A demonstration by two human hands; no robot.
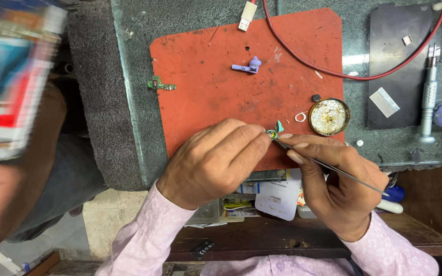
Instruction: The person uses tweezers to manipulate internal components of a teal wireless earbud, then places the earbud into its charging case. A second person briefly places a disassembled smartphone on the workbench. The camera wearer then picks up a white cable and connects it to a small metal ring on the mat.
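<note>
1. We pinch a tiny round component between the fingertips of our left hand, holding it just above the near edge of the red work mat.
2. Our right hand closes thumb and fingers around thin metal tweezers; their tip meets the component, beside a small teal scrap. Whether the tips are pressed together we cannot tell.
3. To do this well, we judge that the left hand should rest its heel on the bench so the part stays steady, with pressure light enough not to crush it.
4. We should keep the tweezers at a low angle and work with the fingers alone, not the wrist.
5. The open solder-paste tin and a small white ring lie just beyond our right fingers; we should avoid brushing them.
6. The purple earbud shell and the small green circuit board sit well apart, farther up the mat.
7. The red cable loops clear of us.
</note>
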